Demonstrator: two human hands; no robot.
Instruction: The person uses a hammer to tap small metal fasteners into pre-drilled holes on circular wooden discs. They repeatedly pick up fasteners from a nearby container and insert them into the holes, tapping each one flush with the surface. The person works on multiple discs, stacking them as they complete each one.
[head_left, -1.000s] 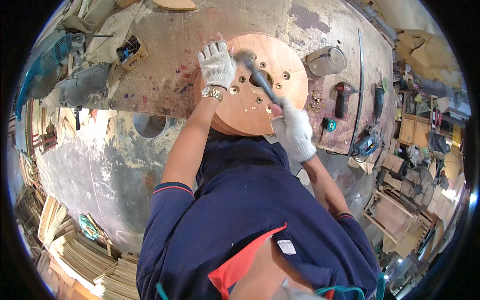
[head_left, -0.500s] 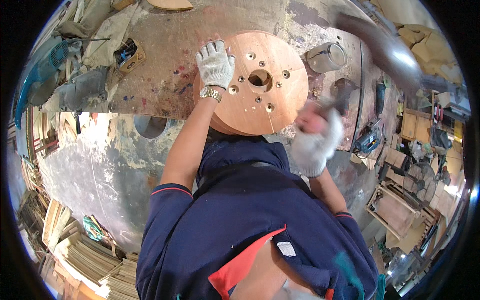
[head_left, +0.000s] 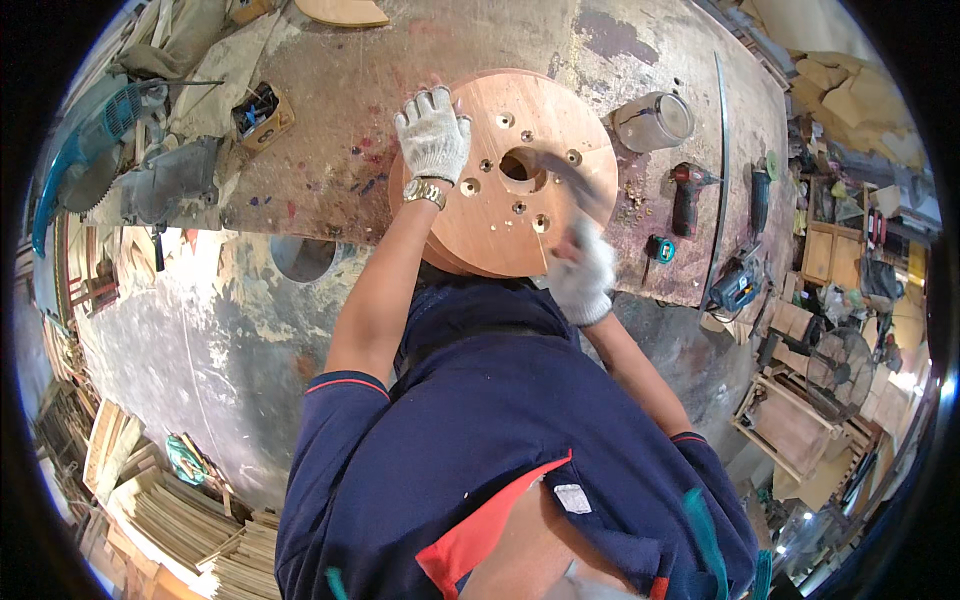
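A round wooden disc with a large centre hole and several small holes lies at the near edge of the workbench. My left hand, in a white knit glove, presses flat on the disc's left part, a wristwatch on the wrist. My right hand, also gloved and blurred by motion, grips the handle of a hammer. The hammer's head is over the disc, close to the centre hole.
On the bench right of the disc stand a metal can, a red power tool and a blue one. A box of bits and a teal circular saw lie left. Stacked timber lies on the floor.
My right hand swung the hammer up and away to the right, then brought it back down onto the disc near the centre hole. My left hand stayed on the disc.
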